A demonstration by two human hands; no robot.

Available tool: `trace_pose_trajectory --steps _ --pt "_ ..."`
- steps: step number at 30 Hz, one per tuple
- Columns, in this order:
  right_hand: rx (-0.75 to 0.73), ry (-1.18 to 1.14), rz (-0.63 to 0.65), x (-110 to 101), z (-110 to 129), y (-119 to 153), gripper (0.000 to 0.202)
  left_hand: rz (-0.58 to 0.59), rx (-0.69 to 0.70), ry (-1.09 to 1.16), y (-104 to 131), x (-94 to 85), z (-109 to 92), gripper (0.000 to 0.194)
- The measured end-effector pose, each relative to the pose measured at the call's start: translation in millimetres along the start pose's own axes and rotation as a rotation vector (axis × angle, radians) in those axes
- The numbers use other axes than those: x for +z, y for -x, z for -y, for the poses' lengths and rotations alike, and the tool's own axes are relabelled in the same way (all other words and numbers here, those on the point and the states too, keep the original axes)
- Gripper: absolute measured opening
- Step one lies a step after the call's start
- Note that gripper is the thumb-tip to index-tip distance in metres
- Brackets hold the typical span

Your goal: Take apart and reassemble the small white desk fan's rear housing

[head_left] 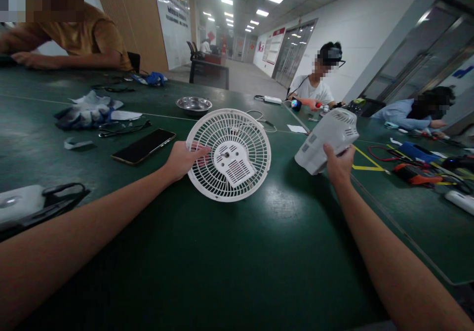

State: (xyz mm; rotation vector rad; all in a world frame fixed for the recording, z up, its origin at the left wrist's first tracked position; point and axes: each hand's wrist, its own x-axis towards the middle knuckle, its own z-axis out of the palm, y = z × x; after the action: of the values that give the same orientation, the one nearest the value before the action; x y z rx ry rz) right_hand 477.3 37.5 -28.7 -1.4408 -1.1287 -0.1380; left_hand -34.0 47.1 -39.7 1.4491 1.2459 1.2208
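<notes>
My left hand grips the left rim of a round white fan grille, its thumb over the bars and its fingers behind them. The grille is tilted up above the green table, with a vented plate at its centre. On the right, my right hand is wrapped round a white plastic fan housing with vent slots at its top end and small labels on its side. The two parts are apart. A pale cable lies behind the grille; where it leads is hidden.
A phone, gloves and a metal bowl lie left and behind. A white device with black straps sits at the near left. Tools and an orange-black meter lie right. Several people sit around the table.
</notes>
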Motion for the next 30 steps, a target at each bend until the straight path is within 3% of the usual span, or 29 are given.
trace_pose_trajectory --steps 5,13,20,25,27,30 --pt "-0.028 -0.061 -0.064 -3.9 8.6 -4.8 0.072 -0.007 0.003 0.003 0.1 0.0 -1.1 0.017" --pt "-0.039 -0.215 0.016 -1.7 6.1 -8.5 0.075 -0.014 -0.021 0.023 4.7 2.0 -8.6 0.014" --pt "-0.147 -0.101 -0.024 -5.5 11.5 -8.4 0.09 -0.005 -0.017 0.035 3.1 0.7 -5.2 0.016" --pt "-0.339 0.065 -0.162 -8.2 42.6 2.6 0.097 -0.014 -0.004 0.022 4.8 1.1 -7.0 0.016" --pt "-0.329 0.022 -0.105 -2.0 61.7 17.0 0.093 -0.009 -0.002 0.023 4.5 1.3 -6.9 0.016" --pt "-0.202 -0.006 0.113 16.4 85.3 48.0 0.084 0.001 0.003 0.028 2.1 1.0 -3.4 0.019"
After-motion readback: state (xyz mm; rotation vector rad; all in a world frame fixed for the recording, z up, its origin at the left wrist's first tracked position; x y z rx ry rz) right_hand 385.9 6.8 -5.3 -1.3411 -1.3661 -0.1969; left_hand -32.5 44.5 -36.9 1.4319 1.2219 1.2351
